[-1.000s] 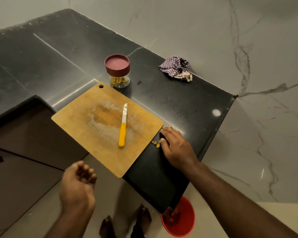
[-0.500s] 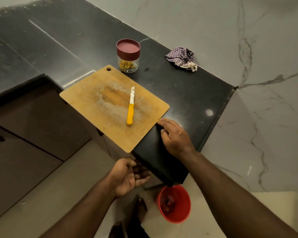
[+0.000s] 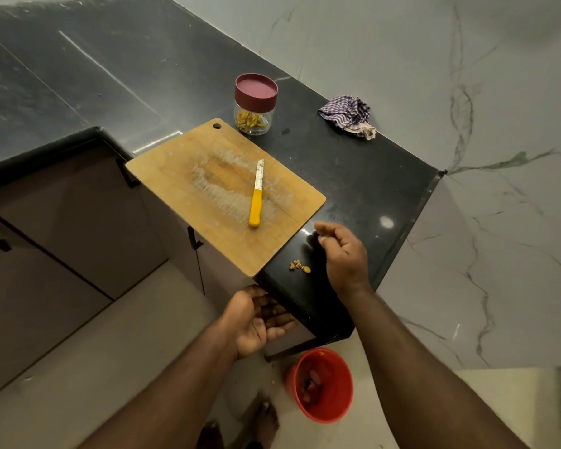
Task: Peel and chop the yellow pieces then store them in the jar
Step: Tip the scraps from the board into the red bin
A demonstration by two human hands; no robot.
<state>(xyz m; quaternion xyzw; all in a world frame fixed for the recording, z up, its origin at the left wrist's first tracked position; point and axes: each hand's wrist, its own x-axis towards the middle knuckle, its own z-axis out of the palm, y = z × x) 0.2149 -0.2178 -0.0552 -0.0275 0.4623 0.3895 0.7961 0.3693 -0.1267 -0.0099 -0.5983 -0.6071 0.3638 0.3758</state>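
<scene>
The right hand (image 3: 344, 254) hovers over the black counter (image 3: 370, 189), fingers curled loosely together, just right of small yellow scraps (image 3: 300, 266). The left hand (image 3: 256, 322) cups palm-up, fingers apart, below the counter's near edge.

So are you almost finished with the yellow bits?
Nearly. Chopped yellow pieces sit in the lidded jar, and the knife rests on the board. The right hand is beside scraps, the left hand cupped below the counter edge. Clearing remains.

Small heap of chopped yellow pieces (image 3: 300, 266) lying loose near the counter's front edge. Clear glass jar with maroon lid (image 3: 255, 104) standing upright, closed, toward the back edge, holding more pieces.
</scene>
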